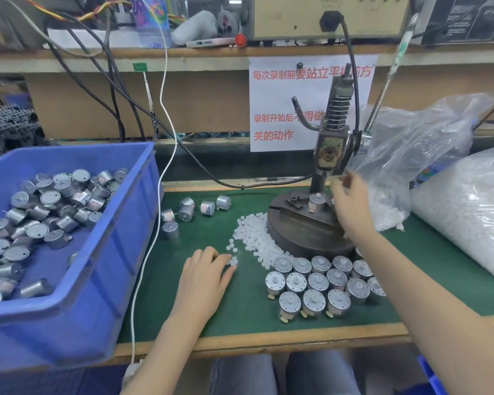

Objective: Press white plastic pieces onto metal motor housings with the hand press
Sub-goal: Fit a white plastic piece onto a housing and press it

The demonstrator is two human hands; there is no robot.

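Green mat (pixel 240 315) covers the bench. One motor (pixel 316 203) stands on the press (pixel 330 143) base, under the ram. The right hand (pixel 351 206) is just beside it, blurred, so I cannot tell its grip. The left hand (pixel 206 272) pinches white pieces (pixel 254 235) at the pile's edge. Capped motors (pixel 317 283) stand in rows nearby, with a bin (pixel 97 266) of motors to the left.

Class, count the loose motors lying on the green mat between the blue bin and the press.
6. Three motors at the back, two before them, one nearest. None seem hidden.
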